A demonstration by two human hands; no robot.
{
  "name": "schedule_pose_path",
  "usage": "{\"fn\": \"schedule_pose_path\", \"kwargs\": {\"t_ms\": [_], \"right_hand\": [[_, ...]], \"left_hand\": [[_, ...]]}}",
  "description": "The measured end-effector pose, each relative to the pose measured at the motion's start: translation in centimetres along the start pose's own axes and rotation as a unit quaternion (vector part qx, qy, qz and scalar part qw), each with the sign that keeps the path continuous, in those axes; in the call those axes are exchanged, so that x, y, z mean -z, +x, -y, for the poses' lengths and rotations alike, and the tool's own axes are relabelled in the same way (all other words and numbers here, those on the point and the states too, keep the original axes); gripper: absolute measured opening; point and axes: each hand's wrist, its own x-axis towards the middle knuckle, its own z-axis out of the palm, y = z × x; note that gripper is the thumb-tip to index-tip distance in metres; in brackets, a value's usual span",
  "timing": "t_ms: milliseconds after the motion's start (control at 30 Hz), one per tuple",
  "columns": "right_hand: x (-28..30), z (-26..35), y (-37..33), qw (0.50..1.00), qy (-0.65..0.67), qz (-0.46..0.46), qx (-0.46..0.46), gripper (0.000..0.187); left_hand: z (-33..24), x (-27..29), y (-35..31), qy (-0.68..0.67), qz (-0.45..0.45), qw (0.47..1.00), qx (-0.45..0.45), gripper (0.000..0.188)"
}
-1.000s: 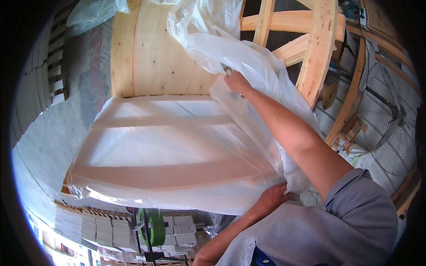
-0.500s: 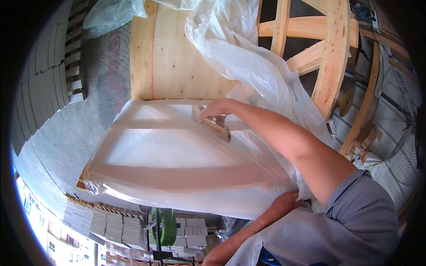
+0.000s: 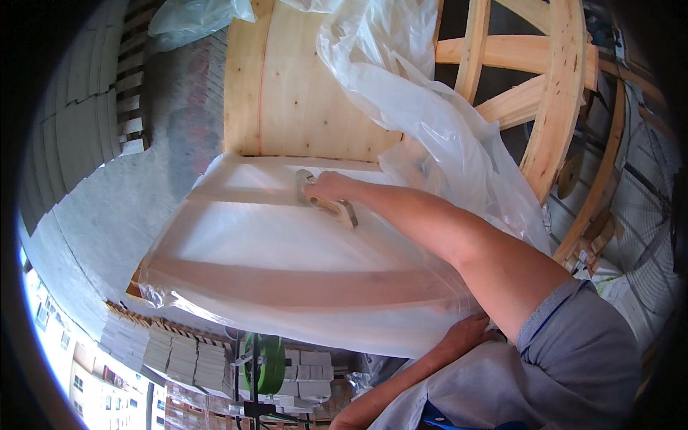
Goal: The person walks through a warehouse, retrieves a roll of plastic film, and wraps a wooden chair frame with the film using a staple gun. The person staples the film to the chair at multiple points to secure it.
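Note:
My right hand [image 3: 331,185] is closed around the handle of a worn staple gun [image 3: 347,213], which rests on or just above a translucent plastic sheet [image 3: 265,236]. Beneath the sheet, the slats of a wooden frame [image 3: 287,284] show through. My left hand [image 3: 469,334] sits at the near right edge of the sheet with its fingers curled on the plastic. Its fingertips are partly hidden. Bare plywood [image 3: 308,93] adjoins the covered part on the far side.
Bunched plastic [image 3: 423,107] drapes beside open wooden beams [image 3: 555,93] at the right. A green reel [image 3: 266,364] on a black stand is near the lower edge. Stacked grey panels [image 3: 79,129] line the left. A mesh fan guard [image 3: 638,186] stands far right.
My right hand and the staple gun have moved left across the sheet. The whole view has shifted slightly, and my left hand stays at the sheet's edge.

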Motion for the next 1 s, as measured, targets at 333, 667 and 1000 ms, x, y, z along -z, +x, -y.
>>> {"fn": "schedule_pose_path", "kwargs": {"t_ms": [333, 667, 1000], "right_hand": [[8.9, 4.3, -14.6, 0.974, 0.147, 0.171, -0.029, 0.054], [3.2, 9.2, -19.2, 0.987, -0.004, 0.145, 0.071, 0.066], [9.0, 3.8, -27.5, 0.992, 0.066, 0.11, -0.016, 0.066]], "left_hand": [[-8.5, 8.6, 1.0, -0.043, 0.043, 0.989, 0.137, 0.028], [-8.1, 7.9, 1.2, -0.001, 0.051, 0.98, 0.192, 0.029], [-8.9, 8.0, 0.9, 0.053, 0.035, 0.981, 0.183, 0.027]]}}
